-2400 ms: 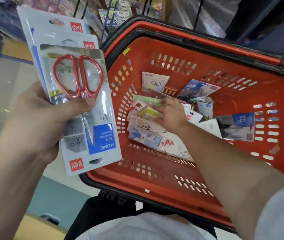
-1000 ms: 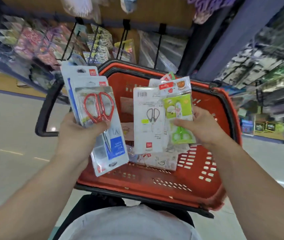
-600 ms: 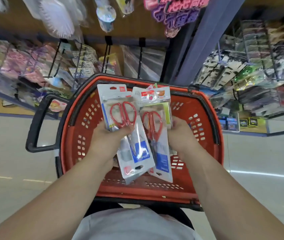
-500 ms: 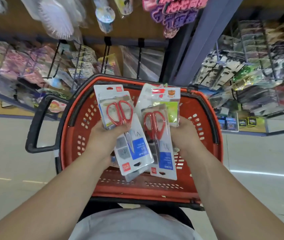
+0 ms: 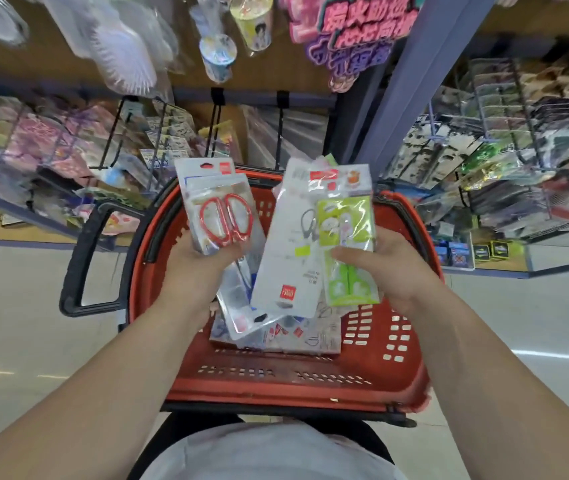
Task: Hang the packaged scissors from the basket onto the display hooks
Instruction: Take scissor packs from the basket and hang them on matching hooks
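Above the red basket point(image 5: 276, 379), my left hand point(image 5: 200, 261) grips a stack of red-handled scissors packs point(image 5: 222, 216), thumb across the front. My right hand point(image 5: 387, 268) holds a fan of packs: a white card with black-handled scissors point(image 5: 293, 258) and a green pack of small scissors point(image 5: 347, 244). More packaged scissors point(image 5: 276, 336) lie on the basket's floor beneath both hands. Black display hooks point(image 5: 215, 129) stick out from the shelf just beyond the basket.
The basket's black handle point(image 5: 82, 258) juts out to the left. Hanging goods crowd the shelf on the left point(image 5: 44, 147) and a wire rack on the right point(image 5: 518, 150). A blue pillar point(image 5: 401, 81) stands between them. Pale floor lies on both sides.
The red scissors pack that was at the front of my right hand's stack half a second ago is gone from it. The white and green packs now show in front. My hands moved slightly apart.
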The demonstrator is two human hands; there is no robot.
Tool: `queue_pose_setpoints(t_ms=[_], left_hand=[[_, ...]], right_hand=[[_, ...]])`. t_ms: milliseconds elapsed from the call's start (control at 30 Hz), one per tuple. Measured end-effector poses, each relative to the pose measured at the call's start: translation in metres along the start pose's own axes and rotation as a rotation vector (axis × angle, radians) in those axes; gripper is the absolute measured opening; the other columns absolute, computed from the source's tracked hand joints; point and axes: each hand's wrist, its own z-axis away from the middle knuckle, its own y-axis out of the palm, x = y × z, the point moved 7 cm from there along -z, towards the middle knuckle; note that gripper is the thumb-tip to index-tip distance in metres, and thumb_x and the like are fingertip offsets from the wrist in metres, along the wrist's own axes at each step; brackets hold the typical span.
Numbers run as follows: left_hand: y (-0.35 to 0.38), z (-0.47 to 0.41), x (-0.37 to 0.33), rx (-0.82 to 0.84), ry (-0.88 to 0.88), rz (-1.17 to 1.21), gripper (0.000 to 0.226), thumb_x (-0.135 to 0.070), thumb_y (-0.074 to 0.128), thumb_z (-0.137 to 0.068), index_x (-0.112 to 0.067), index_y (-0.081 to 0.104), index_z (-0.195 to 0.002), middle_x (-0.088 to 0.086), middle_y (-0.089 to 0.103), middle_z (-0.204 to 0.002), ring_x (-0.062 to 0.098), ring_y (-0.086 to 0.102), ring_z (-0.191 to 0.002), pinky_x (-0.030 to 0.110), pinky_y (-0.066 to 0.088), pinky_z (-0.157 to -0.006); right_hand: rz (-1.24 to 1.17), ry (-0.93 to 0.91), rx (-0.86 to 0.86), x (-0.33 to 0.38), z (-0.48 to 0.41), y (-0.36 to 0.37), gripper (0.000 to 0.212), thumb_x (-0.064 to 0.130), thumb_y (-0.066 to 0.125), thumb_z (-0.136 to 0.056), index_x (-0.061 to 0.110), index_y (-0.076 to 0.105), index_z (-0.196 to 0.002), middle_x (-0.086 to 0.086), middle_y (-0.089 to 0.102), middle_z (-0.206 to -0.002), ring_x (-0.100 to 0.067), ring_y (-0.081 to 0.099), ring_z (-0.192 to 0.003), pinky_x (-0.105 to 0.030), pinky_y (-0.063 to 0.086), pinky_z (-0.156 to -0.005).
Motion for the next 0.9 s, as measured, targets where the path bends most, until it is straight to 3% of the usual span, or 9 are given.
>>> queue_pose_setpoints(t_ms=[100,200,300,367,500,600,700,800,900], left_hand=[[0.014,0.007,0.002,0.094,-0.081,0.090,0.026,-0.007,0.082,-0.087,-0.020,0.076,-0.109,0.001,0.082,-0.104,0.024,0.078,-0.100,0.045,0.059,-0.095],[0.016,0.011,0.009,0.072,-0.145,0.146,0.019,-0.013,0.080,-0.091,-0.024,0.076,-0.106,-0.007,0.082,-0.096,0.013,0.078,-0.092,0.033,0.057,-0.080],[0.015,0.009,0.012,0.049,-0.141,0.095,0.023,-0.015,0.084,-0.086,-0.025,0.075,-0.104,-0.007,0.082,-0.095,0.024,0.076,-0.102,0.045,0.058,-0.096],[0.017,0.011,0.016,0.071,-0.149,0.108,0.026,-0.011,0.087,-0.083,-0.022,0.076,-0.105,-0.002,0.083,-0.095,0.030,0.078,-0.100,0.050,0.060,-0.092],[0.021,0.015,0.021,0.156,-0.174,0.163,0.054,-0.013,0.095,-0.068,-0.011,0.075,-0.119,0.015,0.080,-0.111,0.037,0.078,-0.100,0.056,0.062,-0.089],[0.015,0.013,0.029,0.155,-0.211,0.205,0.044,-0.010,0.085,-0.079,-0.007,0.073,-0.122,0.014,0.081,-0.109,0.035,0.079,-0.099,0.050,0.065,-0.082],[0.015,0.013,0.029,0.168,-0.184,0.225,0.048,-0.011,0.082,-0.082,-0.006,0.069,-0.127,0.012,0.081,-0.111,0.031,0.079,-0.100,0.041,0.065,-0.074],[0.015,0.014,0.028,0.143,-0.180,0.228,0.034,-0.012,0.081,-0.086,-0.012,0.073,-0.119,0.010,0.082,-0.105,0.028,0.080,-0.092,0.042,0.066,-0.072],[0.015,0.017,0.030,0.143,-0.200,0.223,0.032,-0.012,0.084,-0.083,-0.014,0.075,-0.114,0.012,0.081,-0.107,0.031,0.080,-0.094,0.049,0.064,-0.080]], right_hand=[[0.041,0.042,0.025,-0.013,-0.003,0.019,0.027,0.007,0.080,-0.088,0.016,0.077,-0.113,-0.004,0.081,-0.106,-0.027,0.078,-0.100,-0.046,0.062,-0.089],[-0.005,0.053,-0.022,-0.020,-0.004,0.031,0.023,0.007,0.079,-0.089,0.020,0.076,-0.107,0.003,0.082,-0.098,-0.021,0.079,-0.093,-0.035,0.064,-0.078],[-0.028,0.028,-0.007,-0.024,-0.003,0.046,0.029,0.003,0.078,-0.089,0.023,0.072,-0.109,0.009,0.081,-0.093,-0.012,0.078,-0.083,-0.024,0.060,-0.064],[-0.001,0.001,-0.009,-0.025,-0.002,0.055,0.036,0.004,0.081,-0.086,0.022,0.070,-0.116,0.006,0.081,-0.099,-0.013,0.078,-0.086,-0.025,0.060,-0.065],[0.062,-0.043,0.021,-0.022,-0.002,0.065,0.042,0.010,0.084,-0.085,0.023,0.068,-0.121,0.006,0.080,-0.108,-0.013,0.077,-0.095,-0.031,0.063,-0.077],[0.080,-0.056,0.025,-0.017,-0.001,0.061,0.040,0.008,0.083,-0.086,0.023,0.069,-0.121,0.006,0.080,-0.110,-0.015,0.077,-0.099,-0.039,0.063,-0.086],[0.068,-0.062,0.033,-0.016,-0.001,0.058,0.038,0.006,0.081,-0.087,0.022,0.071,-0.121,0.002,0.080,-0.111,-0.020,0.077,-0.102,-0.048,0.062,-0.093],[0.038,-0.067,0.034,-0.015,0.000,0.062,0.037,0.007,0.079,-0.090,0.023,0.070,-0.122,0.004,0.079,-0.112,-0.017,0.077,-0.102,-0.043,0.062,-0.091],[0.060,-0.079,0.078,-0.013,0.002,0.069,0.034,0.010,0.076,-0.093,0.026,0.068,-0.123,0.007,0.079,-0.114,-0.014,0.076,-0.104,-0.037,0.062,-0.090]])
